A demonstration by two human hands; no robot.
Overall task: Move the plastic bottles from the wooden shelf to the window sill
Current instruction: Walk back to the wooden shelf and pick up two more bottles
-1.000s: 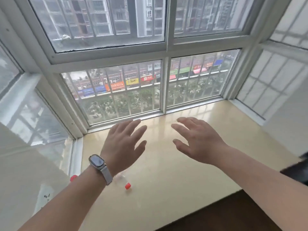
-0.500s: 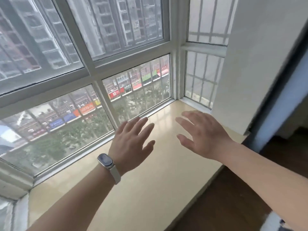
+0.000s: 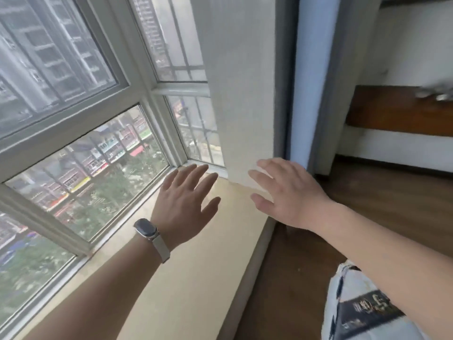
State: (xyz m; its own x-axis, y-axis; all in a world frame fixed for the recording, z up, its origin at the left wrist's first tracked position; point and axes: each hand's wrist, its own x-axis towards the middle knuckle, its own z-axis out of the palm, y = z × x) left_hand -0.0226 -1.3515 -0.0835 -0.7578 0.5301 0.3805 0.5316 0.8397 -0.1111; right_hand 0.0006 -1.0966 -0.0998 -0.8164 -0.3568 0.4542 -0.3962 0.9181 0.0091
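Two hands were seen, both empty, with fingers spread straight. The left hand, with one watch worn at the wrist, was held over the one window sill; the right hand was held over its far right end. One wooden shelf lay well apart at upper right, bearing a pale shape too blurred to be identified. Writing on the printed cloth could not be read.

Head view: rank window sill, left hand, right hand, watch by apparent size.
1. window sill, largest
2. left hand and right hand: look alike, not ranked between them
3. watch, smallest
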